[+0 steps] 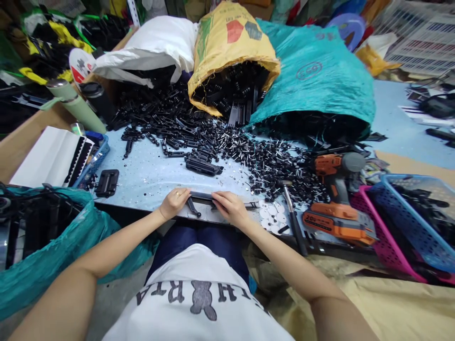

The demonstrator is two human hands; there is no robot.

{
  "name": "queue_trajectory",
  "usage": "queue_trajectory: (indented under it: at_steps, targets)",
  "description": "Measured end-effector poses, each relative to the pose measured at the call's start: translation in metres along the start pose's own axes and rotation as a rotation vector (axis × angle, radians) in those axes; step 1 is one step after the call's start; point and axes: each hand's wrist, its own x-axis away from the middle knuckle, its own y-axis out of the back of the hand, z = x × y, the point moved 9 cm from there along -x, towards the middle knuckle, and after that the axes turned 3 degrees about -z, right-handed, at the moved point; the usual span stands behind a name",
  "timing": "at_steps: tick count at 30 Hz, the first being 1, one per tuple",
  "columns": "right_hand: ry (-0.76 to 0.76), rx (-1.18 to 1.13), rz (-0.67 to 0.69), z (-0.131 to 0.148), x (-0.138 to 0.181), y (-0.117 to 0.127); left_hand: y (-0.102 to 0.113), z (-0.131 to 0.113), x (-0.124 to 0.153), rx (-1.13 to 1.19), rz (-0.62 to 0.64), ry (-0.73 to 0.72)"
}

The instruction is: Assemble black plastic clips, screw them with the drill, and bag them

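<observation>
At the front edge of the table, my left hand [175, 202] and my right hand [230, 206] grip the two ends of a flat black plastic bar [201, 195]. A short black arm with a round knob [194, 208] sticks out below the bar near my left fingers. Beyond my hands lies a stack of black plastic brackets [203, 166]. To the right of my right hand are white round discs [273, 214] and a hammer [293, 218] with a dark handle.
Heaps of black screws [263, 163] and black plastic arms [159, 118] spread before a yellow sack [231, 33], a teal sack [316, 76] and a white sack [159, 42]. An orange cordless drill [336, 199] stands right, beside a blue basket [419, 227]. Bottles [76, 104] stand left.
</observation>
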Motion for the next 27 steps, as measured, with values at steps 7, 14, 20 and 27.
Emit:
queue_trajectory:
  at_steps: [7, 14, 20, 27]
  targets:
    - [0.016, 0.006, 0.236, 0.029, -0.04, -0.072, 0.013, -0.001, 0.018, -0.153, -0.004, 0.422]
    - [-0.052, 0.236, 0.128, -0.016, 0.001, -0.013, -0.023, -0.029, -0.006, -0.122, 0.286, -0.041]
    - [-0.046, 0.5, 0.22, -0.047, 0.038, 0.019, -0.066, -0.03, -0.043, -0.066, 0.587, -0.071]
    - [0.056, 0.372, 0.305, -0.013, 0.009, 0.043, -0.037, -0.026, -0.059, -0.071, 0.59, 0.216]
